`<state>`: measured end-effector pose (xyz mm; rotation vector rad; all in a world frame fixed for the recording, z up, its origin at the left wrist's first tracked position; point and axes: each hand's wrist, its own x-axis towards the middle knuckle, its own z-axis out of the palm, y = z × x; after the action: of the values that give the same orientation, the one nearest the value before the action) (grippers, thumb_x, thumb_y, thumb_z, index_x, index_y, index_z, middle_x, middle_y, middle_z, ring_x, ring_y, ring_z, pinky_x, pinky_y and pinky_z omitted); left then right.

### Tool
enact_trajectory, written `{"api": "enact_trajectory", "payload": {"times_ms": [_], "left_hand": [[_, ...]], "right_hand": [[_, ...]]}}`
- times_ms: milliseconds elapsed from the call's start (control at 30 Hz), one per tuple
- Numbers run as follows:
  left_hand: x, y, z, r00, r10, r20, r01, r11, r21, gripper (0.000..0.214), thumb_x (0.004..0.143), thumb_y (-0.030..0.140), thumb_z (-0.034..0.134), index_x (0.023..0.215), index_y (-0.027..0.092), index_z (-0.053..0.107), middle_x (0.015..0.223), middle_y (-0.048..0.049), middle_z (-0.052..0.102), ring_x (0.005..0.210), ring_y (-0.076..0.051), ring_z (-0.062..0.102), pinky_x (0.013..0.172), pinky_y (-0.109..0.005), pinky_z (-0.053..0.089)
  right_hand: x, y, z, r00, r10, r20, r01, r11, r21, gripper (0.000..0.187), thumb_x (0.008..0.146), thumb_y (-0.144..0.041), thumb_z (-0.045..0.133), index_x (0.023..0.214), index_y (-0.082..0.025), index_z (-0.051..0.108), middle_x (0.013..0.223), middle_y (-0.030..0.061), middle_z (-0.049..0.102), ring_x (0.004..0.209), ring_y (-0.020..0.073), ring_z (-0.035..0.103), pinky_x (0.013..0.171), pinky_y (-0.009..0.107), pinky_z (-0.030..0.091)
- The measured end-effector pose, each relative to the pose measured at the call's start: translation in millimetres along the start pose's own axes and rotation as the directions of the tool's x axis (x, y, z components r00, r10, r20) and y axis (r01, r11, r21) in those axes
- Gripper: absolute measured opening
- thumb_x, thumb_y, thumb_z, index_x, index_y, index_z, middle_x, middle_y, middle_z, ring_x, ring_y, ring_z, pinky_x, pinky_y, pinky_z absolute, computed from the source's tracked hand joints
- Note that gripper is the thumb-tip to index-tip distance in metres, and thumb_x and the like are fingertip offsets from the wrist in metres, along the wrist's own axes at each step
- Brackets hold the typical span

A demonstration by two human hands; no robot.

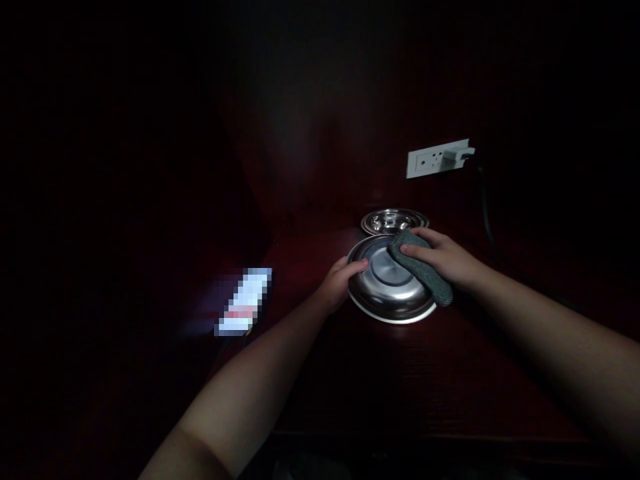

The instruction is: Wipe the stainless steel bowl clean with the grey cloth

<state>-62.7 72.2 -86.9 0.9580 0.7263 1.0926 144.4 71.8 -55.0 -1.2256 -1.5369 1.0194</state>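
Observation:
A shiny metal bowl (397,297) is held up over the dark red table, its flat underside facing me. My left hand (340,283) grips the bowl's left rim, thumb lying on the metal and fingers hidden behind it. In my right hand (440,257) is a folded grey-green cloth (423,270), pinched under the thumb and pressed against the bowl's right side. Just behind, more metal bowls (395,219), apparently nested, sit on the table with the open side up.
A lit screen (245,303), pixelated, stands at the left, with a cable near its lower end. On the back wall is a white socket panel (437,159) with a plugged-in charger (457,157). A dark cable (485,207) hangs at the right. The table's front edge (425,438) runs along the bottom.

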Motion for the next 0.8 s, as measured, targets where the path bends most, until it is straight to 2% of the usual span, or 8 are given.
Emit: {"api": "enact_trajectory", "payload": {"times_ms": [800], "left_hand": [[-1.1,1.3,0.6,0.999,0.005,0.039,-0.005,1.0,-0.008,0.028,0.06,0.026,0.073,0.084,0.013,0.066,0.077,-0.004,0.068,0.071,-0.016,0.061,0.072,-0.029,0.044]], "right_hand": [[-0.6,-0.7,0.0,1.0,0.002,0.019,-0.002,1.0,0.008,0.04,0.07,-0.048,0.068,0.1,-0.023,0.059,0.087,0.0023,0.065,0.075,0.0192,0.062,0.068,0.033,0.049]]}}
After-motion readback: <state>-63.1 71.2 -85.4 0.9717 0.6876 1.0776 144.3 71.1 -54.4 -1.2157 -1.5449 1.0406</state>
